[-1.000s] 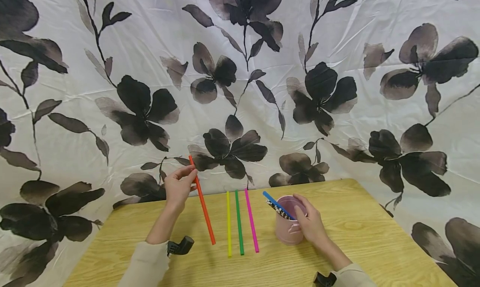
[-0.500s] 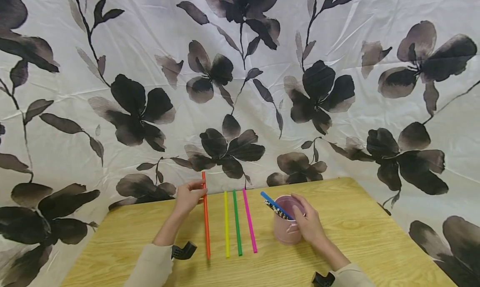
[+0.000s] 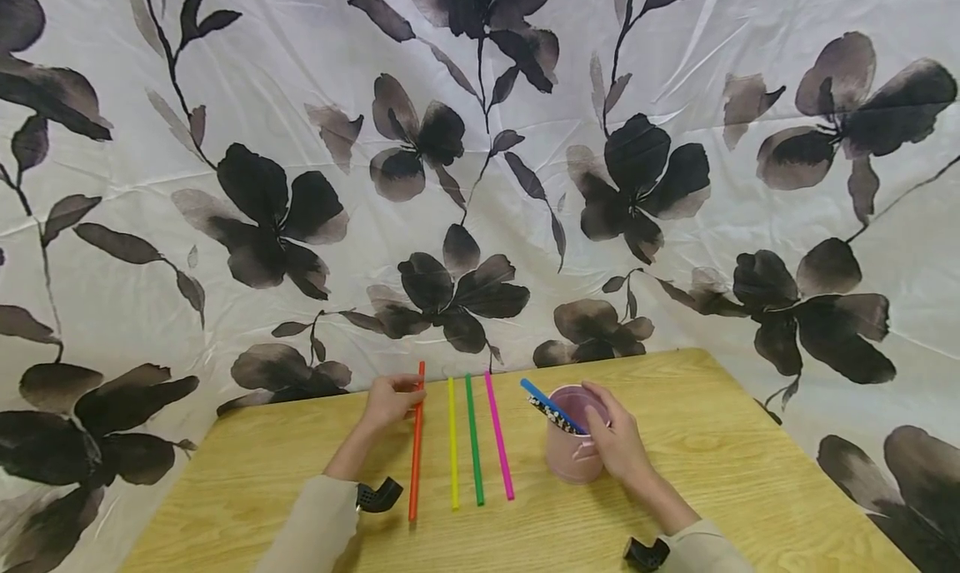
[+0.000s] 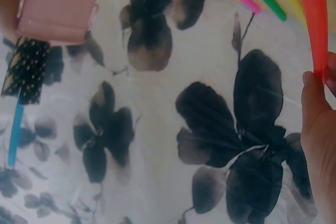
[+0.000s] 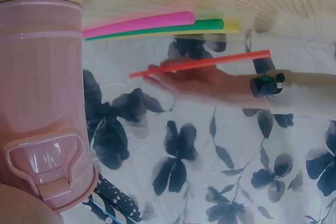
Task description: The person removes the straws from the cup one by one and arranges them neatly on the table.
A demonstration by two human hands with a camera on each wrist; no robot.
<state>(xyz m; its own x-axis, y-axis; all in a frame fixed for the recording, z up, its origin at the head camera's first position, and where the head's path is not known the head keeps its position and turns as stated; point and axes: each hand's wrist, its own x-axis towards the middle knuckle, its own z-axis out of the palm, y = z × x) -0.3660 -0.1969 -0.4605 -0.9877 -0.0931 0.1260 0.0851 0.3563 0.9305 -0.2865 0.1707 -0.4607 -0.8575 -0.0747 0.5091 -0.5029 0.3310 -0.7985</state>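
The left hand (image 3: 392, 402) has lowered the slim orange-red straw (image 3: 416, 465) it pinches — now roughly alongside the thin yellow straw (image 3: 453, 444) (contact with the wood-grain table (image 3: 675, 406) unclear), seemingly nearly placed — while the right hand (image 3: 621, 444) grips the pink cylindrical cup (image 3: 566, 460).

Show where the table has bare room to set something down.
Bare table lies right of the right hand and left of the left hand. A slim strip parts the pink straw from the cup. Crowded: around the yellow straw, green straw and held orange straw.
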